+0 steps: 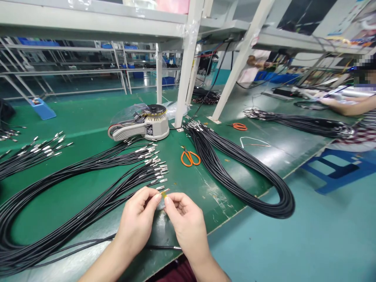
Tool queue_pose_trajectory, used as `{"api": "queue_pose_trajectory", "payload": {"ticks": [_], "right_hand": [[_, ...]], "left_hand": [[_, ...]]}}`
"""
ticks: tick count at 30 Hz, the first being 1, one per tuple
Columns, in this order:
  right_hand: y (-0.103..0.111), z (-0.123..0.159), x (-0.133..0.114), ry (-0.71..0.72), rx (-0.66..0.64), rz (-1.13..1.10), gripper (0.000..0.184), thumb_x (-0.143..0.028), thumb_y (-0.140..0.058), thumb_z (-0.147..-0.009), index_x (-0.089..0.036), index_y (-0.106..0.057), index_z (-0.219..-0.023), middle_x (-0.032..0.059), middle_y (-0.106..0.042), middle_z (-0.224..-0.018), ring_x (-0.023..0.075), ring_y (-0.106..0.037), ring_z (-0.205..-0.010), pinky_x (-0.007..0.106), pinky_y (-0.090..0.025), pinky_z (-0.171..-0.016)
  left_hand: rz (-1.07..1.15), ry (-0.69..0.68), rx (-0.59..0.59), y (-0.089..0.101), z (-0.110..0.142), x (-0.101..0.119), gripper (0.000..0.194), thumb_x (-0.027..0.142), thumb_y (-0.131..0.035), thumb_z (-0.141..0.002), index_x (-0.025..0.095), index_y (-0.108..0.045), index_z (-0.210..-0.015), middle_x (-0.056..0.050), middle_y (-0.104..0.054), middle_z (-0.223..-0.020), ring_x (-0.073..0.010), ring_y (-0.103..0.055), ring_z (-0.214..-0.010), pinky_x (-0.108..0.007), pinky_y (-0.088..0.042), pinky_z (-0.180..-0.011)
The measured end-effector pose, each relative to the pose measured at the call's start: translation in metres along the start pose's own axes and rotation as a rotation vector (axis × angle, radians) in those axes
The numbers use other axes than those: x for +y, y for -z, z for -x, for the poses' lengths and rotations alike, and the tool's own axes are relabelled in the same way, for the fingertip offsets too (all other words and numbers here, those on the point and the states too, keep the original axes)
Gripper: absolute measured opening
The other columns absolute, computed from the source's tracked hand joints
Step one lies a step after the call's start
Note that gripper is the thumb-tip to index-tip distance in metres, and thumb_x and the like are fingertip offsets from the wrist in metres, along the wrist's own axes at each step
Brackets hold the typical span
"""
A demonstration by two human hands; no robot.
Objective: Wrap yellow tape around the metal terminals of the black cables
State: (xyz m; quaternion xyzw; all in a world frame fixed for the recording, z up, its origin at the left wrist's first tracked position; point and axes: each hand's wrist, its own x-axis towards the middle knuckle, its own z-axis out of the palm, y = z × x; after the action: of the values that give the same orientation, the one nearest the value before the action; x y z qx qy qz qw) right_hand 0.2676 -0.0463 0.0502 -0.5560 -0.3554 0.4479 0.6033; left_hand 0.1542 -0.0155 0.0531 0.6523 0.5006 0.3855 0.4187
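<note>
A small strip of yellow tape (164, 194) shows between my fingertips, around or against a thin, light-tipped cable end. My left hand (136, 217) is closed in a pinch on that cable end; the rest of its length is hidden behind the hand. With thumb and forefinger, my right hand (188, 221) pinches the tape from the other side. Below my hands, a loose black cable (160, 247) with a metal tip lies near the table edge. A bundle of black cables (96, 209) curves along the left, its metal ends just beyond my left hand.
A grey tape dispenser (157, 127) stands ahead. Orange-handled scissors (190, 158) lie on the green table (205, 188). A looped cable bundle (276, 192) overhangs the right edge. White posts (188, 66) rise behind. A co-worker's arm (346, 107) and a blue stool (337, 168) are at right.
</note>
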Motion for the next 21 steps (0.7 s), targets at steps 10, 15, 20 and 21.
{"api": "queue_pose_trajectory", "payload": {"ticks": [10,15,20,21], "right_hand": [[0.001,0.0,-0.002,0.015,-0.025,0.109,0.015,-0.029,-0.058,-0.073,-0.014,-0.062,-0.072,0.0035,-0.064,-0.067,0.0141,-0.058,-0.06,0.025,-0.046,-0.057],[0.0,-0.002,-0.001,0.015,-0.033,0.122,0.016,-0.029,-0.058,-0.074,-0.013,-0.061,-0.073,0.0045,-0.064,-0.068,0.0146,-0.057,-0.061,0.026,-0.046,-0.058],[0.0,-0.002,0.002,0.018,-0.053,0.12,0.018,-0.031,-0.058,-0.075,-0.013,-0.061,-0.074,0.0068,-0.066,-0.072,0.015,-0.058,-0.061,0.027,-0.046,-0.059],[0.0,-0.002,0.003,0.021,-0.057,0.119,0.018,-0.031,-0.058,-0.075,-0.013,-0.061,-0.074,0.0068,-0.066,-0.072,0.0149,-0.058,-0.061,0.027,-0.046,-0.059]], "left_hand": [[0.214,0.245,-0.052,0.004,0.001,0.011,0.027,0.042,-0.056,-0.075,0.016,-0.058,-0.069,0.006,-0.04,-0.05,-0.0061,-0.032,-0.041,-0.018,-0.025,-0.037],[0.351,0.332,-0.104,0.004,-0.002,0.012,0.028,0.044,-0.059,-0.071,0.016,-0.055,-0.067,0.007,-0.038,-0.047,-0.0056,-0.03,-0.039,-0.017,-0.024,-0.035],[0.466,0.355,-0.158,0.006,-0.003,0.01,0.027,0.041,-0.061,-0.07,0.016,-0.052,-0.064,0.007,-0.039,-0.045,-0.0046,-0.031,-0.036,-0.016,-0.024,-0.033],[0.49,0.353,-0.169,0.006,-0.004,0.009,0.027,0.04,-0.061,-0.071,0.015,-0.052,-0.063,0.007,-0.039,-0.045,-0.0045,-0.031,-0.036,-0.016,-0.024,-0.032]]}}
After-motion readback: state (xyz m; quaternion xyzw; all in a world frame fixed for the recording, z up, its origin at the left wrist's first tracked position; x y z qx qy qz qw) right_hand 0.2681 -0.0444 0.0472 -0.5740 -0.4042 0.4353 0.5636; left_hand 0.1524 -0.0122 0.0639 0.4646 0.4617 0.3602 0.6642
